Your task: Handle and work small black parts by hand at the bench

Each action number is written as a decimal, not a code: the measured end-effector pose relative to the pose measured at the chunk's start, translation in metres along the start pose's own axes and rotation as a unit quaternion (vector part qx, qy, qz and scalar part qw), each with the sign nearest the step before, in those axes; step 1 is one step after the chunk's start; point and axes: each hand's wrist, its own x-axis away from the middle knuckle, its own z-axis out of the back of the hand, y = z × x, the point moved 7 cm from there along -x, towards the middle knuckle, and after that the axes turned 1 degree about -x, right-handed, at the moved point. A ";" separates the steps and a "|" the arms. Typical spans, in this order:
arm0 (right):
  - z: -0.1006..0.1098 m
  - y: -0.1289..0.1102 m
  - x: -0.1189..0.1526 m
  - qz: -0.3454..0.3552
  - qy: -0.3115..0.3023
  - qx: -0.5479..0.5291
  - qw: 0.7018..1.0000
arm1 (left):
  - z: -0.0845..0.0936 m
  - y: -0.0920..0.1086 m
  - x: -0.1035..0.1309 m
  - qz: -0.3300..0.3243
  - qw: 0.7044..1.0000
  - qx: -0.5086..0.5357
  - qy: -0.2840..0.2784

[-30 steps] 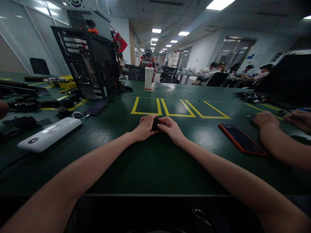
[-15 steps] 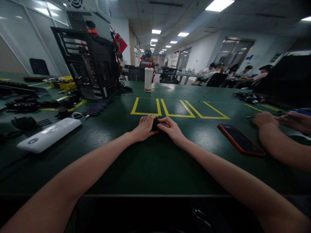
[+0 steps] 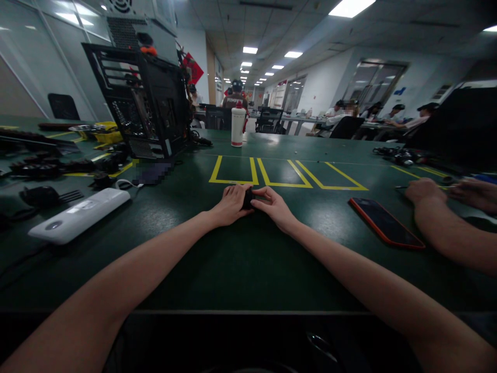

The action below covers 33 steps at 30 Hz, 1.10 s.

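A small black object (image 3: 248,199) sits between my two hands, low over the green table (image 3: 240,264). Its kind is hidden, since fingers cover most of it. My left hand (image 3: 231,205) is closed round its left side, knuckles up. From the right, my right hand (image 3: 274,207) pinches at the same object with thumb and bent fingers. Just beyond my hands, yellow tape outlines (image 3: 285,185) mark the tabletop.
At left lie a white power strip (image 3: 79,215) and dark cables; an open computer case (image 3: 155,103) stands behind them. A white bottle (image 3: 237,127) is farther back. On the right are an orange-edged phone (image 3: 386,223) and another person's hands (image 3: 425,194).
My hands stay in nearly the same place around the black object. The right fingers shift only very slightly against it.
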 end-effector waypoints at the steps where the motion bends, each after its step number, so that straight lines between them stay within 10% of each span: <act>1: 0.001 0.000 0.000 0.003 0.007 0.004 1.000 | 0.000 0.000 0.000 0.000 1.000 0.001 0.001; 33: 0.001 0.001 0.000 -0.002 0.010 0.003 1.000 | -0.001 -0.001 0.000 0.004 1.000 0.009 0.001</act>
